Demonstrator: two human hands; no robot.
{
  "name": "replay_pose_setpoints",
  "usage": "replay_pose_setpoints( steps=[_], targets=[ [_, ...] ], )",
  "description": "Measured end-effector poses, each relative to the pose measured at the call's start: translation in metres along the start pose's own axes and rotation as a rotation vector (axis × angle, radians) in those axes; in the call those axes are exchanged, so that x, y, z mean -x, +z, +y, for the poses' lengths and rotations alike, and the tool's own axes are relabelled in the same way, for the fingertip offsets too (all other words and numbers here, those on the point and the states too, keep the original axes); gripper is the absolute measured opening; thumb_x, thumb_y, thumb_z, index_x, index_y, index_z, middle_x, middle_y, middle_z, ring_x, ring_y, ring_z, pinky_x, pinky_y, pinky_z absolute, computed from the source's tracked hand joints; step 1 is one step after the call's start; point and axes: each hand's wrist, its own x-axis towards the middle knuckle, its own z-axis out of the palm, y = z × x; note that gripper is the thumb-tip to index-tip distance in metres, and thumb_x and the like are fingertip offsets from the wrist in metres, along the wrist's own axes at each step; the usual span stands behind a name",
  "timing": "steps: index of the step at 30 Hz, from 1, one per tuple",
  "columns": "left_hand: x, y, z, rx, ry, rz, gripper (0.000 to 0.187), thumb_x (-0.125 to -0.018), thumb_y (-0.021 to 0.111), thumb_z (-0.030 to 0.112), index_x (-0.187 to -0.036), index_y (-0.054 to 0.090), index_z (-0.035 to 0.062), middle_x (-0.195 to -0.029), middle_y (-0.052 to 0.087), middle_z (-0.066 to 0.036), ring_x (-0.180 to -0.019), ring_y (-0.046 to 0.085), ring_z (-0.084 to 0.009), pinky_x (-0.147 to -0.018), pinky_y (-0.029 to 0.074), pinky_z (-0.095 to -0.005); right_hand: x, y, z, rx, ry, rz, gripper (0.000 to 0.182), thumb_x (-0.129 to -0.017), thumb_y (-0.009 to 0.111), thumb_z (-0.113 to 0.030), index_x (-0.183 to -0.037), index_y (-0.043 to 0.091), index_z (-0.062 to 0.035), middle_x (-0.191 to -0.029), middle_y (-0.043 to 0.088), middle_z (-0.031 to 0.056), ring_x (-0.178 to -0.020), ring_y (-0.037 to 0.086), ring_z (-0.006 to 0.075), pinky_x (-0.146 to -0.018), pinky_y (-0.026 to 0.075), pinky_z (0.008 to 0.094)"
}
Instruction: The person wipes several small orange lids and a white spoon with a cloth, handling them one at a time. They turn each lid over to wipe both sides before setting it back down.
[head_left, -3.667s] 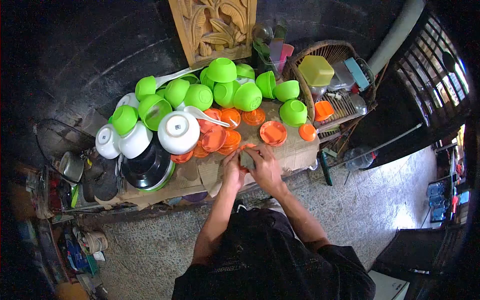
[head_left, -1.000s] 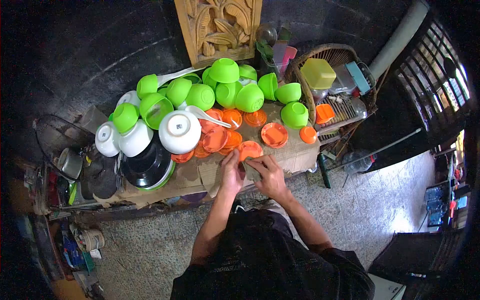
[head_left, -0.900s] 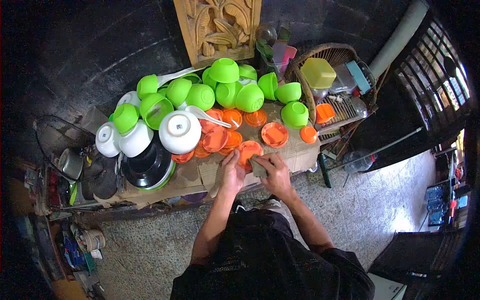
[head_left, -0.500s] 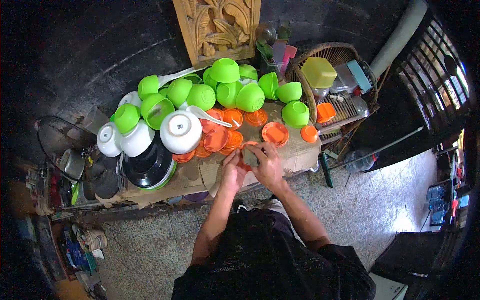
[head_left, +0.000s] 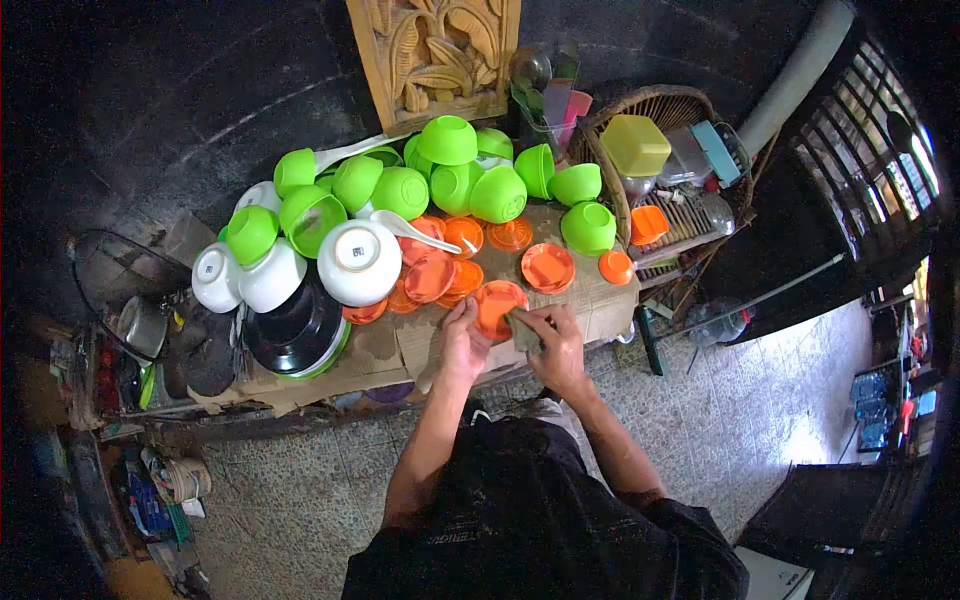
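My left hand (head_left: 464,347) grips an orange lid (head_left: 496,306) by its left edge above the front of the cardboard. Pinched in my right hand (head_left: 560,352) is a small grey-green cloth (head_left: 524,334), which meets the lid's lower right edge. More orange lids (head_left: 431,277) lie in a loose group beyond my left hand, and one single orange lid (head_left: 549,267) lies flat beyond my right. Behind them, green bowls (head_left: 498,194) are heaped upside down or tilted. A white bowl (head_left: 358,264) rests upside down to the left, beside a white spoon (head_left: 415,231).
Cardboard (head_left: 590,318) covers the table top. A black bowl (head_left: 295,335) sits at its left. On the right, a wicker basket (head_left: 612,180) holds plastic containers, including a yellow one (head_left: 637,146). A carved wooden panel (head_left: 440,60) stands against the dark wall.
My right hand and the cloth have moved right, from over the middle of the lid to its lower right edge. More of the lid's face now shows.
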Motion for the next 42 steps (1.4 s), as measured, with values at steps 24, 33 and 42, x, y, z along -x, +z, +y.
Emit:
replay_pose_setpoints(
  steps=[24,33,42],
  targets=[
    [-0.003,-0.007,0.009,-0.148,-0.101,-0.085,0.06,-0.111,0.046,0.044,-0.154,0.047,0.0018,-0.148,0.06,-0.021,-0.131,0.062,-0.031,-0.114,0.048,-0.0442,-0.017,0.008,-0.027,-0.067,-0.201,-0.248,0.045,-0.071,0.077,-0.001,-0.116,0.078,-0.0103,-0.108,0.068,0.0083,-0.105,0.065,0.0317,-0.095,0.055,0.0435],
    [-0.005,-0.014,0.001,-0.145,-0.056,-0.044,0.05,-0.112,0.051,0.036,-0.144,0.057,-0.0012,-0.137,0.067,-0.014,-0.117,0.068,-0.0245,-0.099,0.056,-0.04,-0.017,0.002,0.001,0.115,-0.081,-0.136,0.051,-0.067,0.084,-0.005,-0.117,0.076,-0.0098,-0.107,0.066,0.0081,-0.101,0.064,0.0318,-0.09,0.056,0.043],
    [-0.009,-0.032,-0.001,-0.044,-0.125,0.006,0.046,-0.112,0.048,0.034,-0.14,0.061,-0.0005,-0.137,0.067,-0.012,-0.12,0.066,-0.0216,-0.103,0.052,-0.0373,-0.035,0.033,-0.019,0.059,0.043,0.082,0.058,-0.065,0.085,-0.005,-0.122,0.074,-0.0094,-0.104,0.064,0.0109,-0.1,0.063,0.0346,-0.087,0.054,0.0451]
  ],
)
